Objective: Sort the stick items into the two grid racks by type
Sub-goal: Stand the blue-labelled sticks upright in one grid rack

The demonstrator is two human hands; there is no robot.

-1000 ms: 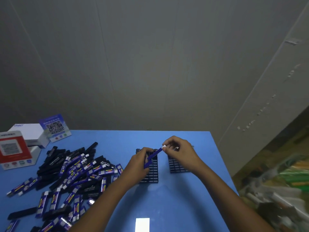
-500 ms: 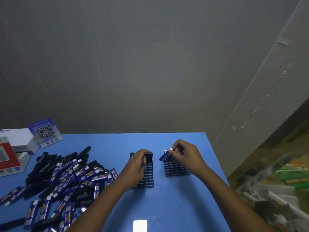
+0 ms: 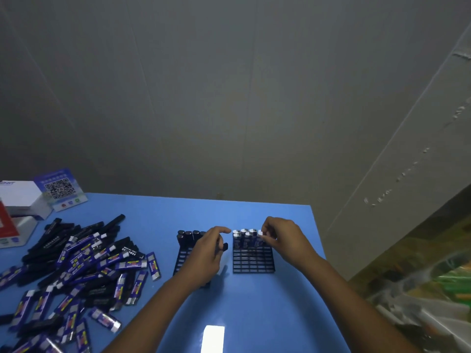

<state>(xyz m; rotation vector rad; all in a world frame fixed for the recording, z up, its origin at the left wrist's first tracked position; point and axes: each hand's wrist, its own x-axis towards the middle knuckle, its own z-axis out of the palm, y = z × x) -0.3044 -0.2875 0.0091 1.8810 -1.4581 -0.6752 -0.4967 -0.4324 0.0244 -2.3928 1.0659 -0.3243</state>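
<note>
Two black grid racks stand side by side on the blue table. The left rack (image 3: 181,259) has black sticks (image 3: 188,236) upright in its back row. The right rack (image 3: 253,262) has blue white-capped sticks (image 3: 244,237) upright in its back row. My right hand (image 3: 284,238) pinches the white cap of the blue stick (image 3: 260,238) at the right end of that row. My left hand (image 3: 206,253) hovers over the left rack, thumb and forefinger extended; a black stick end (image 3: 225,246) pokes out from its curled lower fingers. A mixed pile of loose sticks (image 3: 76,263) lies to the left.
A white box (image 3: 20,197), a QR-code card (image 3: 60,188) and a red-and-white stand (image 3: 7,225) sit at the table's far left. The table's right edge (image 3: 318,233) runs close to the right rack, with cluttered bags (image 3: 433,289) beyond it on the floor.
The blue stick held between both hands went with my right hand into the right rack's back row. My left hand let go of it and moved over the left rack.
</note>
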